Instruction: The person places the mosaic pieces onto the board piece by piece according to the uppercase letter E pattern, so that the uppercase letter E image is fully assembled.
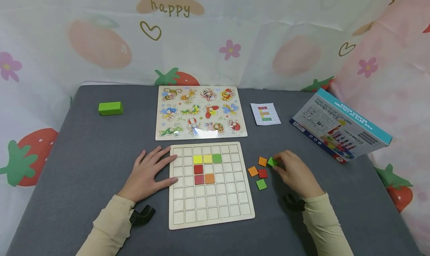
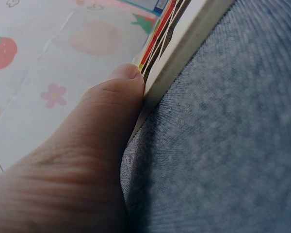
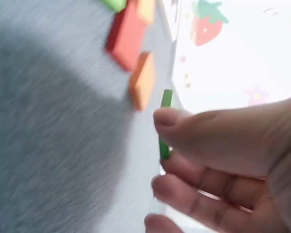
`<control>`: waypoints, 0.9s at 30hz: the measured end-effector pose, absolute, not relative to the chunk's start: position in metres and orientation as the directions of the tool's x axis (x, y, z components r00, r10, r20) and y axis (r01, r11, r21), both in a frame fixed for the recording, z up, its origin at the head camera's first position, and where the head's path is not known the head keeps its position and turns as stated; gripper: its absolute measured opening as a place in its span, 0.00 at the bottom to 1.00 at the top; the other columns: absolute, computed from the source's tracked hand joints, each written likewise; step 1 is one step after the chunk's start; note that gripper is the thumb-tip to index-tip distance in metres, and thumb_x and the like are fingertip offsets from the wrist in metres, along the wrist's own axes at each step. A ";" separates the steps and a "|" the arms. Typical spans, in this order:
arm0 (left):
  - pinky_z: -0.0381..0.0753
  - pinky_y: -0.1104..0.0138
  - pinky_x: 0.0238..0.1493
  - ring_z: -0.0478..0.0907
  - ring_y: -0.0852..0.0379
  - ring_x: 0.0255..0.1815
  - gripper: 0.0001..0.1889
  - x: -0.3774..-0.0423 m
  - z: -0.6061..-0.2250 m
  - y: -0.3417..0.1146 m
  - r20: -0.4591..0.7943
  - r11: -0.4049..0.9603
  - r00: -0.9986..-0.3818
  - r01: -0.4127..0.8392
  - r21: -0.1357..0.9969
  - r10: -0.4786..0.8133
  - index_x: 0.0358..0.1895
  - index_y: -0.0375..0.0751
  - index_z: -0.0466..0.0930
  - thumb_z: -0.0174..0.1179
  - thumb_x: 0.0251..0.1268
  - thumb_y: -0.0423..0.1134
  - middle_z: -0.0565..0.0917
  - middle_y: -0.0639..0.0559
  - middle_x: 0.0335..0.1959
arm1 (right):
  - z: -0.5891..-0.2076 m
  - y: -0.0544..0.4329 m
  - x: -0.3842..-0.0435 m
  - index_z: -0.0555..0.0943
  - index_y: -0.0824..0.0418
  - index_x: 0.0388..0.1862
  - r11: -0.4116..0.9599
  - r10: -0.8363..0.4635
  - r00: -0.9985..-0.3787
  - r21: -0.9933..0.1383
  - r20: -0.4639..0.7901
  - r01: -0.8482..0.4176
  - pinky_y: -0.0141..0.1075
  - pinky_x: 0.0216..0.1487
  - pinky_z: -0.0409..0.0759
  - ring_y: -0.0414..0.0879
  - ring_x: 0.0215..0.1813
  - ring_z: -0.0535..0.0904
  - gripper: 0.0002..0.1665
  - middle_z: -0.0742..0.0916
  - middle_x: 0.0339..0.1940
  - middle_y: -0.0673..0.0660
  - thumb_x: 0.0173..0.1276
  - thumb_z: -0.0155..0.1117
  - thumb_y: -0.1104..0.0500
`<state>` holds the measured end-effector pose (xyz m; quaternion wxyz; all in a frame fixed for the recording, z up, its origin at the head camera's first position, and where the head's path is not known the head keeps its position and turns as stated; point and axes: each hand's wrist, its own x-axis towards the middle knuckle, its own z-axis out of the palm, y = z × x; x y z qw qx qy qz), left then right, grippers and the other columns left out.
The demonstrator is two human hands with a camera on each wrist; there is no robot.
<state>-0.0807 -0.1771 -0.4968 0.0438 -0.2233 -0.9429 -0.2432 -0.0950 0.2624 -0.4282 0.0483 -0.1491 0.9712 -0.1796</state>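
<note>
A white grid board (image 1: 188,215) lies in the middle of the table, holding several yellow, green, red and orange square tiles in its upper cells. My left hand (image 1: 144,174) rests at its left edge, fingers spread, with the thumb (image 2: 128,80) touching the board's side in the left wrist view. To the right of the board, my right hand (image 1: 297,174) pinches a green square tile (image 3: 166,97) between thumb and fingers. Beside it lie loose tiles: an orange tile (image 1: 262,161), another orange tile (image 1: 253,171), a red tile (image 1: 262,173) and a green tile (image 1: 261,184).
Behind the grid board lies an insect picture board (image 1: 201,116). A pattern card (image 1: 265,114) is to its right, and a printed box (image 1: 339,129) stands tilted farther right. A green block (image 1: 111,108) sits at the back left. A patterned cloth (image 1: 255,62) hangs behind the table.
</note>
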 end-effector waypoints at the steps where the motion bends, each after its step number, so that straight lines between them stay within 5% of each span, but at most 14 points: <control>1: 0.43 0.40 0.72 0.53 0.44 0.75 0.38 -0.081 -0.497 -0.177 0.192 0.781 -0.896 0.443 0.440 0.400 0.69 0.56 0.68 0.62 0.56 0.64 0.63 0.48 0.73 | -0.427 0.260 -0.095 0.79 0.64 0.46 0.885 -0.322 -0.946 -0.365 -0.032 -0.289 0.47 0.46 0.82 0.51 0.45 0.79 0.13 0.81 0.44 0.58 0.63 0.68 0.66; 11: 0.43 0.40 0.72 0.53 0.44 0.75 0.37 -0.081 -0.498 -0.178 0.192 0.780 -0.895 0.444 0.440 0.402 0.69 0.57 0.67 0.61 0.56 0.65 0.63 0.49 0.73 | -0.422 0.220 -0.096 0.81 0.57 0.44 0.748 -0.575 -0.816 -0.368 0.054 -0.552 0.35 0.45 0.82 0.42 0.44 0.79 0.12 0.81 0.43 0.49 0.62 0.69 0.64; 27: 0.42 0.40 0.73 0.53 0.45 0.75 0.38 -0.081 -0.498 -0.178 0.183 0.780 -0.897 0.440 0.446 0.402 0.69 0.57 0.68 0.61 0.56 0.65 0.62 0.50 0.73 | -0.436 0.170 -0.094 0.80 0.56 0.42 0.605 -0.728 -0.684 -0.421 0.052 -0.676 0.29 0.41 0.81 0.35 0.40 0.76 0.11 0.81 0.41 0.47 0.61 0.70 0.61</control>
